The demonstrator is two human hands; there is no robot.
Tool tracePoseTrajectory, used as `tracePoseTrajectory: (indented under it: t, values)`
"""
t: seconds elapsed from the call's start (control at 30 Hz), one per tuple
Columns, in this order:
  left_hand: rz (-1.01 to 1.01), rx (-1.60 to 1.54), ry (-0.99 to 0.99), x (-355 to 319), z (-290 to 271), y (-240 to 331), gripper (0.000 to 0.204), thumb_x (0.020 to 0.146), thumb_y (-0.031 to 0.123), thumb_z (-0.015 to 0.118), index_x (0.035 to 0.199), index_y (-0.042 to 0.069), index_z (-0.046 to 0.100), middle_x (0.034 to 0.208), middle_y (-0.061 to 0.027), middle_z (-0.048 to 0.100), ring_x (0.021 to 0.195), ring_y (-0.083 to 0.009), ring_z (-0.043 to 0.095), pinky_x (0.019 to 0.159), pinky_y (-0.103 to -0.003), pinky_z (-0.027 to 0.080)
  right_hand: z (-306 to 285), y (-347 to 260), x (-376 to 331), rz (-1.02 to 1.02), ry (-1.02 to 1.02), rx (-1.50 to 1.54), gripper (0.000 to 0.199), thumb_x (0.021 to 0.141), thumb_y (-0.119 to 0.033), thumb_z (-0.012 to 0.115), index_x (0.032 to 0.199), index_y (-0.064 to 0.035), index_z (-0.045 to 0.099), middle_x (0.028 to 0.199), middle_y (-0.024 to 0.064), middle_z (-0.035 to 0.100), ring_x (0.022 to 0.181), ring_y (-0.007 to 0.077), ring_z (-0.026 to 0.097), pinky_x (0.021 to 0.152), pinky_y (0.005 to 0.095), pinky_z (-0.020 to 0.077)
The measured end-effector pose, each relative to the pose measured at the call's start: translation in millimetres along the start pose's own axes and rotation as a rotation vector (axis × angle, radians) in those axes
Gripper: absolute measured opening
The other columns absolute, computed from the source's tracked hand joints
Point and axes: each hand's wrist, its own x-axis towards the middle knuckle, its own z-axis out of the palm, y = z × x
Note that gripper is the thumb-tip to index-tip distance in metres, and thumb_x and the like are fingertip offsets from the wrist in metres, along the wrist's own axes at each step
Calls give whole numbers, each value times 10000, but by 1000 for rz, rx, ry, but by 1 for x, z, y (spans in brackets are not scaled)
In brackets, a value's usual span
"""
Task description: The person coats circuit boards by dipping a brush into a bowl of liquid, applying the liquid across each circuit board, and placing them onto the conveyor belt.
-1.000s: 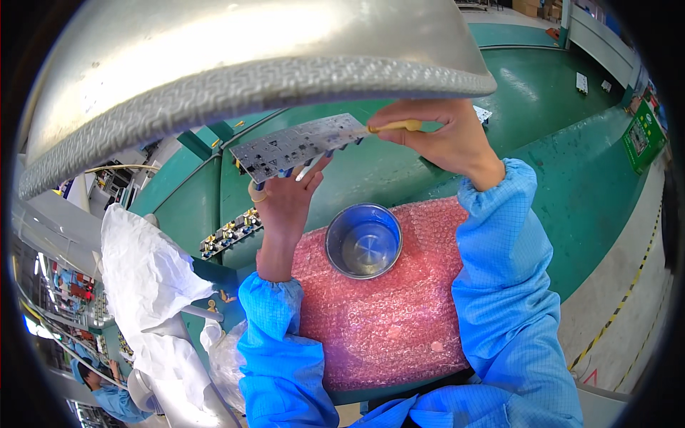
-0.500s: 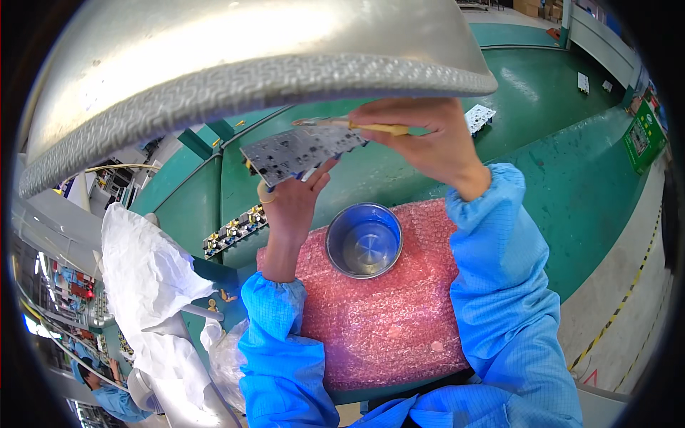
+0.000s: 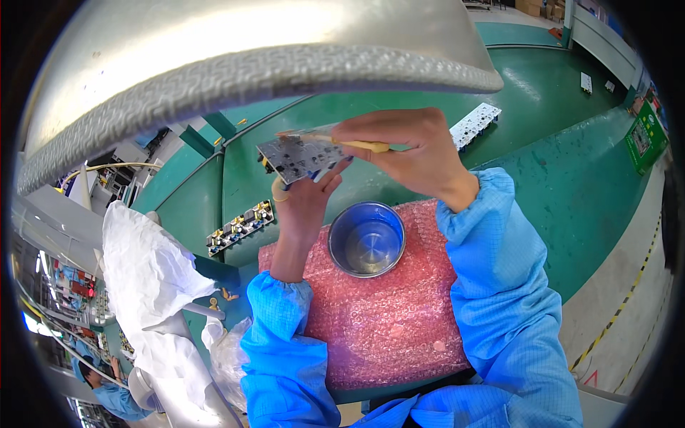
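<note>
In my left hand (image 3: 302,208) is a circuit board (image 3: 291,158), tilted, its flat grey side facing up and components under it. My right hand (image 3: 414,146) is closed round the yellow handle of a brush (image 3: 371,146); the brush tip lies over the board's far edge, and whether it touches cannot be made out. A yellowish band circles a finger of my left hand. Below both hands, a round metal bowl (image 3: 341,239) with a blue inner wall and what looks like clear liquid stands on pink bubble wrap (image 3: 385,328).
A shiny metal hood (image 3: 271,36) with a ribbed rim overhangs the far side. Circuit boards lie on the green bench: one at left (image 3: 241,228), another at right (image 3: 477,126). White sheeting (image 3: 146,264) drapes at left, and a person (image 3: 118,392) sits beyond it.
My right hand and the brush have moved a little left and down. The held board has shifted slightly right. More of the board on the right now shows.
</note>
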Motion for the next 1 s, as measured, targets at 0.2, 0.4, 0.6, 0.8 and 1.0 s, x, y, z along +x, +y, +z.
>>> tracePoseTrajectory:
  t: [0.2,0.4,0.6,0.8,1.0]
  values:
    - [23,-104,76,0,-14,2,598,908,494,445,1373,123,388,1376,-124,445,1249,-441,439,937,-394,435,-21,-7,5,-45,-192,62,173,721,-44,744,892,-74,738,874,81,716,757,210,694,661,289,547]
    - [-32,1,19,-1,-5,-1,626,904,523,440,1384,127,377,1365,-123,450,1250,-427,440,936,-394,430,-1,-6,1,-13,2,80,184,719,-39,747,900,-72,736,861,88,713,746,207,690,658,284,543]
    - [-7,-29,16,0,-11,2,635,905,535,429,1386,124,376,1378,-111,450,1255,-410,446,942,-390,410,-16,-10,5,-63,-179,95,186,729,-28,740,909,-74,736,879,86,713,768,190,690,660,279,544]
    - [-63,11,10,1,-12,-3,622,911,530,432,1379,123,378,1385,-102,438,1256,-393,448,973,-394,383,-2,-6,2,-107,-29,52,207,713,-12,741,908,-81,738,880,84,714,776,189,692,681,276,550]
    - [-12,-5,104,3,-29,-6,593,920,520,443,1372,141,384,1395,-116,419,1268,-384,436,972,-407,383,-15,-8,3,-81,-187,74,184,736,-23,733,908,-89,741,871,64,717,770,168,688,690,279,549]
